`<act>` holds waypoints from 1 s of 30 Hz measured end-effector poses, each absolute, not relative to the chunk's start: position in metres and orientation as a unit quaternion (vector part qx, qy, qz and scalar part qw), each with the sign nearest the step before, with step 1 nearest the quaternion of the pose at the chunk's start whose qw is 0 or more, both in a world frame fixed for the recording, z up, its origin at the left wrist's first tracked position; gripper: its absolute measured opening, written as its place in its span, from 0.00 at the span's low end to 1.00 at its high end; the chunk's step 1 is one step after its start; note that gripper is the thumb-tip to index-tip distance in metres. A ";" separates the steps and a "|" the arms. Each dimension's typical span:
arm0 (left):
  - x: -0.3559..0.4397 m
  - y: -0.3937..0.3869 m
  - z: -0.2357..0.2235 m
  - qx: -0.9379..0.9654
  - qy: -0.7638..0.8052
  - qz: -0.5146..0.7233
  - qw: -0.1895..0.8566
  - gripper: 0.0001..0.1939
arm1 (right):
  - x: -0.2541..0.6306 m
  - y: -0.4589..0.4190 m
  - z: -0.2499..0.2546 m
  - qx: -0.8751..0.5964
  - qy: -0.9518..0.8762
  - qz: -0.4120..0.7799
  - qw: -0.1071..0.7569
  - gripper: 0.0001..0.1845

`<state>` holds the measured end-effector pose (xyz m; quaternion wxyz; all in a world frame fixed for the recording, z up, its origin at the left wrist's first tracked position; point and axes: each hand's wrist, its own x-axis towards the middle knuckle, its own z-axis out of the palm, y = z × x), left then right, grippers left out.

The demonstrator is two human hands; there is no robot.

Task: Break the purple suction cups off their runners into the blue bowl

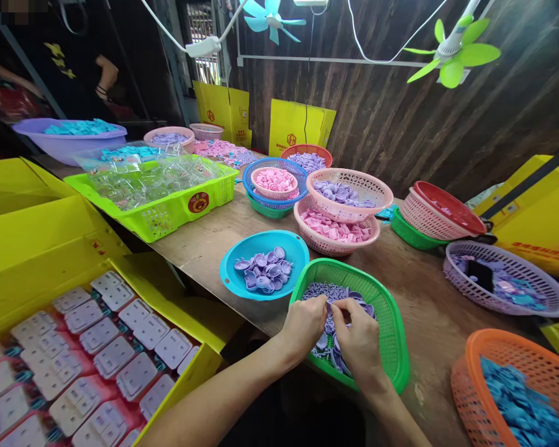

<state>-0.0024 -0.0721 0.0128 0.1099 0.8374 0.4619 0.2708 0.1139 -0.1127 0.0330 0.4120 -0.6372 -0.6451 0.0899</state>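
Note:
Over a green basket (395,335) at the table's front edge, my left hand (305,326) and my right hand (359,341) meet fingertip to fingertip. Both are closed in a pinch on a small purple plastic piece (328,305), mostly hidden by the fingers. Inside the basket lie purple plastic chains (323,290) and round, cup-like purple parts (338,361). Just left of it stands a blue bowl (228,264) with a heap of small purple rounded shells (263,272).
Pink baskets (349,214) stacked behind hold purple and pink parts. A lime crate (181,214) of clear bags stands left, above a yellow carton (200,366) of packed items. An orange basket (475,372) sits at right. Fans (451,53) hang overhead; a person (74,68) is at back left.

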 end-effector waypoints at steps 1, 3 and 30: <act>-0.002 -0.072 0.013 0.839 0.466 0.265 0.093 0.12 | 0.112 -0.112 0.033 -0.635 -0.653 0.075 0.407 0.10; -0.002 -0.073 0.013 0.842 0.471 0.256 0.067 0.11 | 0.109 -0.112 0.033 -0.633 -0.662 0.056 0.398 0.10; 0.017 -0.035 -0.021 0.909 0.382 0.032 0.164 0.04 | 0.156 -0.021 -0.059 -0.598 -0.781 0.181 0.006 0.08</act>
